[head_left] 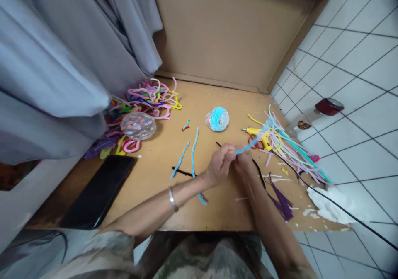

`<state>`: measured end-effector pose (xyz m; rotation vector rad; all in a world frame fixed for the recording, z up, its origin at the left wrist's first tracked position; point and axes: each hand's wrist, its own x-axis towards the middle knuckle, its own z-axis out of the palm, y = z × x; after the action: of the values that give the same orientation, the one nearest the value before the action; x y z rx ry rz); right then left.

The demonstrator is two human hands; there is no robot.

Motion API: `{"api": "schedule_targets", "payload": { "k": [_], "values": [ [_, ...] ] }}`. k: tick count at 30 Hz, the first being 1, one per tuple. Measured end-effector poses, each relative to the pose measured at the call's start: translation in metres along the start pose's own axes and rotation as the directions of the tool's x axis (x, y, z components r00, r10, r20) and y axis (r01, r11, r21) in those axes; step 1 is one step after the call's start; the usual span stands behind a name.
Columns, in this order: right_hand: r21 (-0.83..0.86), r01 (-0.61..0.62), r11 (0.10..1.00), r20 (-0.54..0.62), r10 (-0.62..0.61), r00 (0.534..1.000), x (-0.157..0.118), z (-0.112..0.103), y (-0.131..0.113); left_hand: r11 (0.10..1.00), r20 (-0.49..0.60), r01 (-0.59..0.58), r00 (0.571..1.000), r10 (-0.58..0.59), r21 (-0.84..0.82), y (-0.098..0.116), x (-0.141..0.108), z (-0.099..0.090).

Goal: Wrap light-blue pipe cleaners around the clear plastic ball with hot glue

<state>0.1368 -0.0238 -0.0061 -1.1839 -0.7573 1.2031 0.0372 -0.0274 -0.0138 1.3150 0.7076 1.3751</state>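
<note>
My left hand [221, 163] is closed in a pinch on one end of a light blue pipe cleaner [248, 145]. Right beside it, my right hand [244, 159] is closed too, its fingers partly hidden, at the same end of the blue strip. The strip's far end rises blurred toward the yellow glue gun [260, 134]. Beyond my hands sits a speckled, egg-like ball [218, 119] wrapped in blue pipe cleaner. Left of my hands lie cut blue pipe cleaners [194, 150] and a black one [183, 171].
A tangle of colored pipe cleaners [152, 94] and a clear dotted ball [138, 125] lie at the left, behind a black phone [99, 192]. On the right are straight pipe cleaners [289, 150], a purple tassel [282, 202], white tissue [329, 204] and a red-capped bottle [328, 106].
</note>
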Motion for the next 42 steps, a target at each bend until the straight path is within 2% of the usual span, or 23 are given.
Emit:
{"api": "schedule_targets", "payload": {
  "k": [1, 4, 6, 8, 10, 12, 16, 20, 24, 28, 31, 34, 36, 38, 42],
  "values": [
    [0.001, -0.001, 1.000, 0.011, 0.001, 1.000, 0.000, -0.001, -0.002, 0.999, -0.021, 0.014, 1.000, -0.015, -0.049, 0.000, 0.003, 0.000],
    [0.009, 0.012, 1.000, 0.069, -0.012, 0.998, -0.002, -0.002, -0.004, 0.930, -0.046, 0.169, 0.980, -0.195, -0.328, 0.000, 0.017, -0.004],
    [0.007, 0.061, 0.998, 0.038, -0.061, 0.997, -0.002, -0.002, -0.003, 0.868, -0.118, 0.206, 0.951, -0.287, -0.452, 0.000, 0.026, -0.009],
    [-0.025, 0.090, 0.996, -0.011, -0.090, 0.996, -0.001, -0.004, 0.000, 0.810, -0.095, 0.248, 0.933, -0.348, -0.532, 0.000, 0.031, -0.014],
    [-0.045, 0.092, 0.995, -0.046, -0.094, 0.995, -0.001, -0.005, 0.001, 0.775, -0.064, 0.257, 0.932, -0.357, -0.578, 0.000, 0.032, -0.016],
    [-0.025, 0.073, 0.997, -0.014, -0.074, 0.997, -0.003, -0.005, 0.002, 0.767, -0.056, 0.237, 0.941, -0.333, -0.596, -0.001, 0.031, -0.016],
    [0.028, 0.030, 0.999, 0.139, -0.034, 0.990, -0.010, 0.003, 0.006, 0.813, -0.044, 0.253, 0.946, -0.322, -0.524, -0.003, 0.026, -0.015],
    [0.004, 0.033, 0.999, 0.142, -0.033, 0.989, -0.011, 0.007, 0.011, 0.843, -0.037, 0.292, 0.938, -0.344, -0.451, -0.003, 0.025, -0.014],
    [-0.061, 0.018, 0.998, 0.118, -0.011, 0.993, -0.011, 0.005, 0.010, 0.866, -0.113, 0.209, 0.951, -0.289, -0.453, -0.003, 0.029, -0.012],
    [-0.124, 0.042, 0.991, 0.092, -0.031, 0.995, -0.015, 0.005, 0.007, 0.896, -0.137, 0.172, 0.959, -0.247, -0.410, -0.004, 0.034, -0.015],
    [-0.102, -0.037, 0.994, 0.149, 0.052, 0.987, -0.016, 0.005, 0.006, 0.909, -0.185, 0.145, 0.955, -0.232, -0.392, -0.002, 0.038, -0.020],
    [-0.026, -0.203, 0.979, 0.277, 0.202, 0.939, -0.017, 0.005, 0.004, 0.849, -0.151, 0.190, 0.942, -0.299, -0.494, 0.003, 0.042, -0.024],
    [0.002, -0.265, 0.964, 0.337, 0.249, 0.908, -0.018, 0.006, 0.002, 0.781, -0.103, 0.237, 0.928, -0.359, -0.578, 0.009, 0.045, -0.025],
    [-0.003, -0.234, 0.972, 0.334, 0.222, 0.916, -0.020, 0.008, 0.002, 0.722, -0.062, 0.275, 0.914, -0.402, -0.635, 0.015, 0.049, -0.024],
    [-0.129, -0.039, 0.991, 0.248, 0.071, 0.966, -0.026, 0.013, 0.009, 0.658, -0.013, 0.363, 0.870, -0.494, -0.660, 0.026, 0.058, -0.023]
  ]
}}
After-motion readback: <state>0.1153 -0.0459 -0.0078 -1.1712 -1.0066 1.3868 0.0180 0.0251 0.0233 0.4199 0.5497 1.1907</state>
